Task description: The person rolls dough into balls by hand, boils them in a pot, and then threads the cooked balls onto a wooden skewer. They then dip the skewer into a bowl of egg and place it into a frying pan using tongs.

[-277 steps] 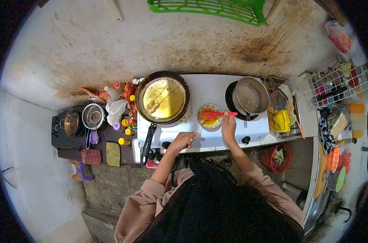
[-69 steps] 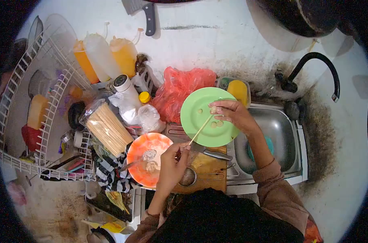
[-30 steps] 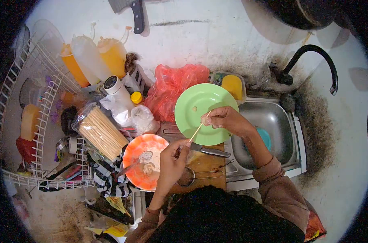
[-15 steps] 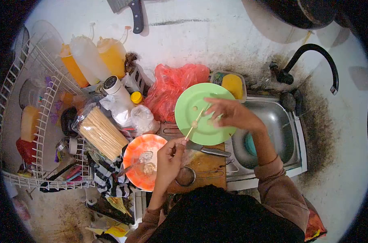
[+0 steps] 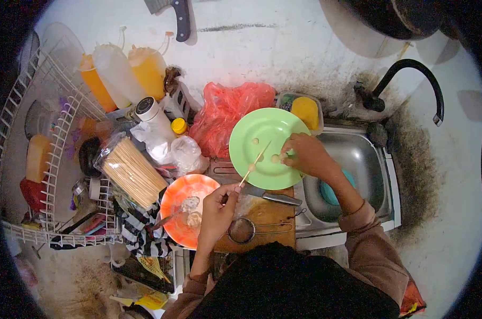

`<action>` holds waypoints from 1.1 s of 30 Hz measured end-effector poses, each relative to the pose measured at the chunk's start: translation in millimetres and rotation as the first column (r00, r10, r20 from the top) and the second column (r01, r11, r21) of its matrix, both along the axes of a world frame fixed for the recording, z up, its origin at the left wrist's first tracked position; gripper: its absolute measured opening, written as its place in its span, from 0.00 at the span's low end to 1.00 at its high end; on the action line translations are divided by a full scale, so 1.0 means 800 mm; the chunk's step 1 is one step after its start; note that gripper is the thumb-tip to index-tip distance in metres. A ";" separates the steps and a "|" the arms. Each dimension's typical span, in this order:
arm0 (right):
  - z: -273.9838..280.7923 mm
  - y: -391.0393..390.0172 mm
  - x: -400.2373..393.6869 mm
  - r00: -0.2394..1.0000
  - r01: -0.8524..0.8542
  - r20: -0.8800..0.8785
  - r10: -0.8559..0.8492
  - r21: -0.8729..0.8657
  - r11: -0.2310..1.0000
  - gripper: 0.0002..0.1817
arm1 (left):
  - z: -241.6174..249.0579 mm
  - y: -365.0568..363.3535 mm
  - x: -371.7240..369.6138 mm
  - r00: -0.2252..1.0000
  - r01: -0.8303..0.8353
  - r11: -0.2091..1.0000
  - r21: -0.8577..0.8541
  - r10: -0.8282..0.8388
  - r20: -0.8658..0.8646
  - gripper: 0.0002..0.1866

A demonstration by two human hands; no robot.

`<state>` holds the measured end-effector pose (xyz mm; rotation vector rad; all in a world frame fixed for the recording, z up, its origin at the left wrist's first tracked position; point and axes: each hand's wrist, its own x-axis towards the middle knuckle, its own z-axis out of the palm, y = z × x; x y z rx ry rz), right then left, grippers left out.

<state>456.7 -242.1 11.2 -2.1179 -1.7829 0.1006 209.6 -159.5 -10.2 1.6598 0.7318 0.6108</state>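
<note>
My left hand (image 5: 218, 207) pinches the lower end of a thin wooden skewer (image 5: 261, 152), whose point leans up over a light green plate (image 5: 251, 123). One small pale ball (image 5: 252, 167) is threaded partway along the skewer. Over the plate's right side, my right hand (image 5: 308, 154) has its fingers curled together. Right by those fingertips lies another small pale ball (image 5: 275, 158); whether anything sits between the fingers is hard to make out. A third pale ball (image 5: 255, 141) rests on the plate, left of the skewer's tip.
An orange plate (image 5: 173, 195) with pale dough and a spoon stands left of my left hand. A knife (image 5: 282, 199) and small strainer (image 5: 242, 231) lie on the wooden board (image 5: 275, 215). Bagged skewers (image 5: 134, 173), a red plastic bag (image 5: 227, 109) and a sink (image 5: 362, 151) surround them.
My right hand has moved from beside the skewer's upper part down and right, to the plate's right side, and its fingers have closed. My left hand has shifted slightly with the skewer.
</note>
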 end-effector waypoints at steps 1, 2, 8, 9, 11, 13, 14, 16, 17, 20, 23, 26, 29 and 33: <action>0.001 0.000 -0.001 1.000 0.020 -0.005 -0.020 -0.005 1.000 0.12 | 0.001 0.000 0.000 1.000 0.003 1.000 0.008 -0.003 0.000 0.11; -0.002 0.001 0.000 0.999 0.035 -0.014 -0.035 0.018 0.999 0.12 | 0.002 -0.001 0.000 1.000 0.000 1.000 0.003 0.000 -0.004 0.11; 0.006 0.003 0.001 0.948 0.126 -0.305 -0.087 0.109 0.986 0.12 | -0.001 -0.003 0.004 1.000 0.024 0.999 -0.022 -0.024 -0.019 0.11; 0.018 0.002 -0.003 0.896 0.134 -0.437 -0.077 0.102 0.986 0.12 | -0.004 -0.003 0.004 1.000 0.029 0.999 -0.022 -0.029 -0.007 0.11; 0.019 0.004 -0.004 0.704 0.126 -0.710 0.020 0.152 0.980 0.13 | -0.002 -0.005 0.007 0.999 0.035 0.998 -0.045 -0.035 -0.003 0.11; 0.002 0.008 -0.002 0.380 0.136 -0.903 0.202 0.270 0.953 0.14 | 0.007 -0.008 0.008 0.999 0.038 0.995 -0.091 -0.040 -0.021 0.11; 0.006 0.008 -0.005 0.391 0.129 -0.902 0.184 0.251 0.959 0.15 | 0.007 -0.008 0.010 0.999 0.038 0.996 -0.080 -0.039 -0.010 0.11; 0.017 0.007 -0.011 0.414 0.113 -0.898 0.149 0.213 0.970 0.16 | 0.006 -0.008 0.011 0.999 0.034 0.998 -0.059 -0.033 0.013 0.11; 0.016 0.007 -0.011 0.404 0.114 -0.908 0.114 0.174 0.978 0.16 | 0.006 -0.007 0.011 0.999 0.036 0.997 -0.068 -0.035 0.011 0.11; 0.014 0.007 -0.015 0.369 0.113 -0.928 0.052 0.100 0.988 0.16 | 0.008 -0.007 0.011 0.999 0.040 0.996 -0.084 -0.040 0.007 0.11; 0.008 0.010 -0.020 0.322 0.106 -0.944 0.068 0.108 0.989 0.15 | 0.009 -0.007 0.011 0.999 0.036 0.996 -0.085 -0.035 0.017 0.11; 0.003 0.013 -0.022 0.265 0.100 -0.960 0.089 0.120 0.988 0.15 | 0.009 -0.007 0.012 0.999 0.025 0.996 -0.082 -0.022 0.037 0.10; 0.002 0.015 -0.029 0.217 0.102 -0.969 0.121 0.145 0.984 0.15 | 0.007 -0.006 0.012 0.999 0.016 0.998 -0.065 -0.013 0.043 0.10; -0.002 0.014 -0.029 0.234 0.100 -0.967 0.102 0.128 0.987 0.14 | 0.005 -0.006 0.010 0.999 0.018 0.999 -0.045 -0.016 0.048 0.10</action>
